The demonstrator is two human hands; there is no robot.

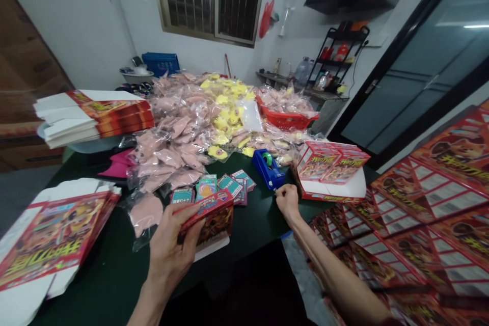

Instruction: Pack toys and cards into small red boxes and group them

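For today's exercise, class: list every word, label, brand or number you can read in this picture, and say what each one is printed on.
Yellow characters on the flat red carton: too warped to quote.
Red box in the left hand: too blurred to read.
Assembled red boxes: large characters, too blurred to quote.
Teal cards: print too small to read.

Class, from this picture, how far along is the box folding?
Done: two folded red boxes beside the blue tape dispenser. In hand: the left hand grips another red box. Still left: stacked flat red box sheets and the heap of bagged pink and yellow items.
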